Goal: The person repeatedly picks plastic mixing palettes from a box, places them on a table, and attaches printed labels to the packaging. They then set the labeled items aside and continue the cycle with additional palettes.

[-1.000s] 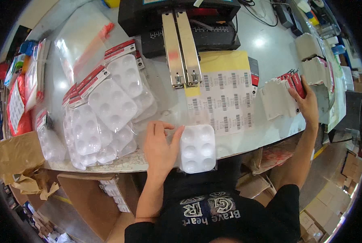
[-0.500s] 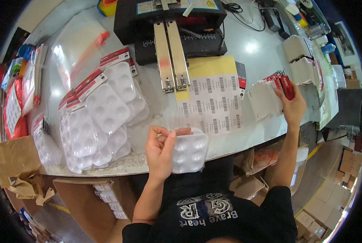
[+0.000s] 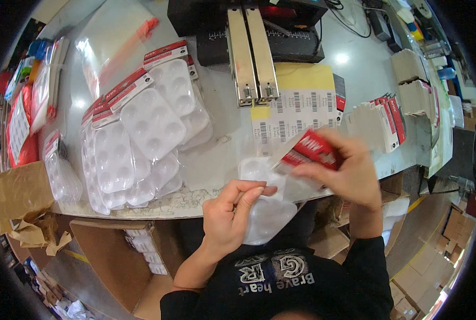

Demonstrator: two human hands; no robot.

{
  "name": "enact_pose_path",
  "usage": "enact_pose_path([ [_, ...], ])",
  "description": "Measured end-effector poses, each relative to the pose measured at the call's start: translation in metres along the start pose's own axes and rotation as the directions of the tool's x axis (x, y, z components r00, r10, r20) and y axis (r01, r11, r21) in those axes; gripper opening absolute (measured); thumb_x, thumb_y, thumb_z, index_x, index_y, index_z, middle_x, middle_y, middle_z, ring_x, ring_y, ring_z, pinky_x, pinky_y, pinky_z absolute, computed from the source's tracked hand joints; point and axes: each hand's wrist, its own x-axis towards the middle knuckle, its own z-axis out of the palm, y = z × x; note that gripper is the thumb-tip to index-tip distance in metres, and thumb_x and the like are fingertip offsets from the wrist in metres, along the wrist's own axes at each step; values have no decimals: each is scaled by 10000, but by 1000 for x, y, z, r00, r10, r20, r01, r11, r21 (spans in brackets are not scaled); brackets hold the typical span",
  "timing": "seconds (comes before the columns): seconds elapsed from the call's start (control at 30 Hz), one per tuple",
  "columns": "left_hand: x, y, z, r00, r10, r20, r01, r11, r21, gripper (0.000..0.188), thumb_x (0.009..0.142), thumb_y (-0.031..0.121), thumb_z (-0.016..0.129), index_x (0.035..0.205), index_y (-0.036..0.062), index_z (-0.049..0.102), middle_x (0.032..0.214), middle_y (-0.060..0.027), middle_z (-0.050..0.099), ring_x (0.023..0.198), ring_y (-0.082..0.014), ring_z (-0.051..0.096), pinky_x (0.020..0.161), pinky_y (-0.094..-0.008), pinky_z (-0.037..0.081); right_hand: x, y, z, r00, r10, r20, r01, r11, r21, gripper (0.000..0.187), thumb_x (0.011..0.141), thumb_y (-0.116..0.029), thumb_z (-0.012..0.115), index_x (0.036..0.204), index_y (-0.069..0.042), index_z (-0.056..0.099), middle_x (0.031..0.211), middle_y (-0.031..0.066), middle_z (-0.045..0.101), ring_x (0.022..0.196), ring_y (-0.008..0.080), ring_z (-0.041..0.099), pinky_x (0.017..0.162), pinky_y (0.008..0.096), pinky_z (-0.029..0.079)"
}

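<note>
My left hand (image 3: 228,218) is closed in a pinch at the edge of a white plastic paint palette (image 3: 270,220) with round wells, which seems to be in a clear bag. Another white welled shape (image 3: 255,169) shows just beyond my fingertips; I cannot tell if it is a separate palette. My right hand (image 3: 352,173) is closed on a red and white header card (image 3: 313,151), tilted and slightly blurred, held above and to the right of the palette. A stack of similar cards (image 3: 374,125) lies fanned farther right.
At left lies a pile of bagged palettes (image 3: 152,125) with red header cards. A black machine with a metal arm (image 3: 253,58) stands at the back, beside a barcode label sheet (image 3: 296,109). More card stacks (image 3: 416,98) are at right. An open cardboard box (image 3: 107,256) sits below the table edge.
My right hand has come left from the card stack, bringing a header card over near the palette. My left hand keeps its pinch, and the palette now tilts. The whole view has shifted slightly.
</note>
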Motion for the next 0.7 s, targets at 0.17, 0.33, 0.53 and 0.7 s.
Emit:
enact_pose_path([
  [0.17,4,-3,3,995,63,-72,-65,997,-28,145,939,90,530,973,-31,602,903,-104,711,831,-116,661,741,-219,499,-2,1,-1,998,34,60,-31,998,-54,436,672,-167,834,991,41,623,831,73,659,731,91,600,671,239,490],
  [0.33,5,-3,7,994,78,-83,-72,994,77,138,929,119,560,950,-7,612,790,-86,697,673,-88,617,627,-217,476,-2,10,17,995,-35,94,38,999,-31,291,689,-174,818,851,-4,647,673,49,614,588,72,497,547,228,422],
  [0.53,3,-9,7,997,0,-75,9,993,114,127,914,143,593,894,23,629,634,-38,598,526,-56,465,492,-230,388,4,15,17,963,-168,211,197,972,-124,341,732,-274,761,909,-20,617,677,154,610,597,316,597,554,344,466],
  [0.7,8,-14,10,983,131,-130,-102,973,205,137,923,124,572,910,5,637,656,-24,601,571,-47,467,528,-212,392,11,30,11,970,-202,133,215,972,-92,283,716,-194,795,833,6,631,636,77,592,581,121,601,530,266,450],
])
